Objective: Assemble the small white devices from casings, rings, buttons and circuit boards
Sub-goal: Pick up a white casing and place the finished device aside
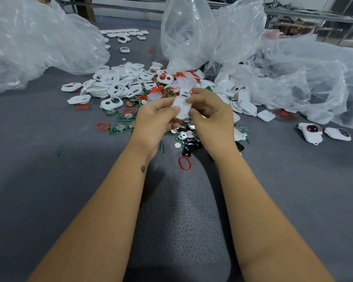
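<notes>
**A:** What's around the work?

**B:** Clear plastic bags (192, 31) fill the top of the frame, on a grey padded table (49, 180). Below them, centre, spreads a heap of white casings (114, 86), then green circuit boards (118, 129) at centre left, black buttons (189, 140) between the wrists, and loose red rings (185, 163) nearest the camera. Two finished devices (324, 132) lie at the right edge.

**A:** And the piece in hand?

**B:** One white casing (181, 107), raised at frame centre above the heap. The left hand (154, 121) grips its lower left edge, thumb on its face. The right hand (210, 112) pinches its upper right edge with curled fingers.

**A:** How to do this step well?

**B:** My judgement: this looks like closing or seating a part, though what is inside is hidden. Hold the casing level, line up the edges all round, then squeeze evenly from both sides. Pressing one corner first could pinch a ring out of place.
</notes>
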### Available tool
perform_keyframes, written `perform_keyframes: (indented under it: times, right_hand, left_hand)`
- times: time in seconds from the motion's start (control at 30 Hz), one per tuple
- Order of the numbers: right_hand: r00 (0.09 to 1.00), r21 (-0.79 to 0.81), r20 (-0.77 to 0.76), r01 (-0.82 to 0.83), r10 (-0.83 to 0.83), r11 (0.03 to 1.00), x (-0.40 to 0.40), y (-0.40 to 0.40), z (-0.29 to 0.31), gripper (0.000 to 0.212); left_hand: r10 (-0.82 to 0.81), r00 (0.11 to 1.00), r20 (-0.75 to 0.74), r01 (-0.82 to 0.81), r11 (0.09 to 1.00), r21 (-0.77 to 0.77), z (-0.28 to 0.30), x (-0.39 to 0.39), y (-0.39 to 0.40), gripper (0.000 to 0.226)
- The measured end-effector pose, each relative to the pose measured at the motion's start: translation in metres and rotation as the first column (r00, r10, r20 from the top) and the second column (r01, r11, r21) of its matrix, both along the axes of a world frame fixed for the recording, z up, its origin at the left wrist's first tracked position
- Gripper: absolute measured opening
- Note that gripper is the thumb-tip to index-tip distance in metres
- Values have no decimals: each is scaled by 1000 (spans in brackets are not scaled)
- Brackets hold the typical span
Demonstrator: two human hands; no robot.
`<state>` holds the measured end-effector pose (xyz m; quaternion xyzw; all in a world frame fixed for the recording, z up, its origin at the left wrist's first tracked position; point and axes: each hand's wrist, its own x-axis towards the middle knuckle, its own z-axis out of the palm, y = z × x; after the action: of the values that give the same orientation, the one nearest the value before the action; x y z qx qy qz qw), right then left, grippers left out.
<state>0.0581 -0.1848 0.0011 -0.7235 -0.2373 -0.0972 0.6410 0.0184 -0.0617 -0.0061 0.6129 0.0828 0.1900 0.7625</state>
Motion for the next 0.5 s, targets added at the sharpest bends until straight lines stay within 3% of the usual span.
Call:
perform_keyframes:
  times: [0.13, 0.23, 0.37, 0.5]
  right_hand:
    - [958, -139, 21, 287, -287, 948, 9, -13, 1, 34]
    - [884, -388, 36, 442, -466, 808, 19, -29, 1, 36]
    - [876, -585, 81, 428, -475, 689, 19, -31, -1, 42]
    - [875, -599, 284, 481, -391, 640, 11, -20, -2, 37]
  left_hand:
    - [317, 948, 36, -319, 942, 101, -1, 3, 5, 19]
    - [350, 935, 54, -354, 923, 152, -4, 3, 11, 25]
    - [178, 981, 76, -191, 948, 254, -6, 0, 7, 33]
    - [440, 889, 125, -457, 844, 281, -2, 0, 20, 27]
